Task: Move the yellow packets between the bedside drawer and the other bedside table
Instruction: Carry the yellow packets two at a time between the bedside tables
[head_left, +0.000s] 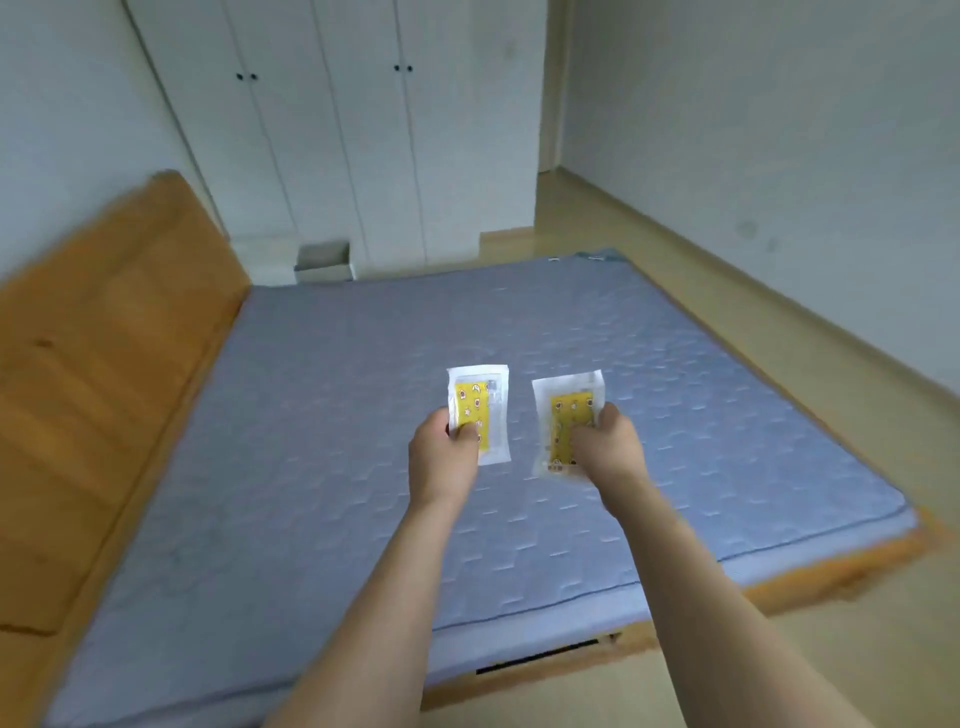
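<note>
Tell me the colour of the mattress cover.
Blue-grey with a quilted pattern, seen in the head view: mattress cover.

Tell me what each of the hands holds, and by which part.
Left hand pinches one clear plastic packet with a yellow insert at its lower left edge; right hand grips a second such packet at its lower right edge.

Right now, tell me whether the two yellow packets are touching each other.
Apart. The head view shows blue mattress between the left packet and the right packet.

Counted: two clear-wrapped yellow packets (478, 414) (569, 422), two bare hands (441, 457) (605, 447), one blue quilted mattress (363, 441), one open white drawer (323, 263) at eleven o'clock.
</note>
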